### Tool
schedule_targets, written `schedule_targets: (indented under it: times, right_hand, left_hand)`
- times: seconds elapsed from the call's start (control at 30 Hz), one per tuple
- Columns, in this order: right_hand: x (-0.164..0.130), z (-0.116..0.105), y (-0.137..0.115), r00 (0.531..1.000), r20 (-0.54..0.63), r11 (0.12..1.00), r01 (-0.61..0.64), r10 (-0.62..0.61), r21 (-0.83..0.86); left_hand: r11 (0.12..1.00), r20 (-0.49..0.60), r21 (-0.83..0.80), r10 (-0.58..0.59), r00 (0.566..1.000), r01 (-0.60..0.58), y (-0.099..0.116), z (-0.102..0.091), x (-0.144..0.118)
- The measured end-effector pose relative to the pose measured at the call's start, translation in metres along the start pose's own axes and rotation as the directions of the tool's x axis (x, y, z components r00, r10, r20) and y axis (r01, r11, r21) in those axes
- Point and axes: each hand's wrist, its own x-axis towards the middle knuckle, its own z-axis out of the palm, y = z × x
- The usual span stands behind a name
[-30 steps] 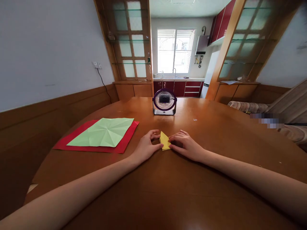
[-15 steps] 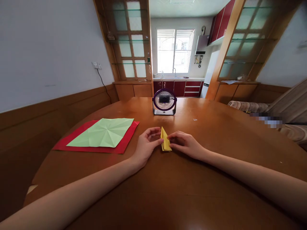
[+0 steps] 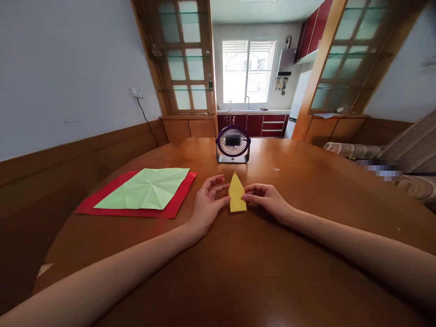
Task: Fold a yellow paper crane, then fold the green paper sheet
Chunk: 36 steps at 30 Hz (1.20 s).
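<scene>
Paper (image 3: 237,196) now stands up at frame centre, raised off the tabletop (image 3: 238,272) where it lay flat; your left hand (image 3: 206,204) and right hand (image 3: 267,200) pinch its sides.

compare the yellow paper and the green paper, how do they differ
The yellow paper is folded into a small pointed shape; the green paper lies unfolded, a large creased sheet. Both hands, left and right, pinch the yellow paper's edges; the green paper rests untouched on a red sheet. Both are paper on the table.
</scene>
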Motion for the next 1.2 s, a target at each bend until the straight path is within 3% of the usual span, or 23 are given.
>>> schedule_targets:
  times: [0.13, 0.2, 0.27, 0.93, 1.2]
  right_hand:
    - [0.0002, -0.0006, 0.0017, 0.999, -0.04, 1.0, 0.02, -0.019, 0.024]
    - [-0.0002, -0.0006, 0.002, 0.999, -0.034, 0.999, 0.033, -0.033, 0.018]
    - [-0.001, -0.0003, 0.0014, 0.999, -0.022, 0.999, 0.039, -0.039, 0.002]
    - [-0.003, -0.0019, -0.0017, 1.0, 0.028, 1.0, 0.01, -0.009, -0.03]
    - [-0.0041, -0.0014, -0.0027, 0.999, 0.042, 1.0, 0.017, -0.016, -0.02]
  left_hand:
    - [0.974, -0.044, -0.028, -0.224, 0.974, 0.223, 0.0001, 0.0008, 0.0011]
    - [0.939, 0.021, -0.021, -0.344, 0.939, 0.345, 0.0006, 0.0017, 0.0013]
    - [0.925, 0.089, 0.001, -0.378, 0.922, 0.379, 0.0011, 0.0027, 0.0011]
    - [0.962, 0.177, 0.019, -0.272, 0.946, 0.273, 0.0008, 0.0005, -0.0013]
    - [0.969, 0.123, 0.111, -0.236, 0.964, 0.223, 0.0024, 0.0006, 0.0]
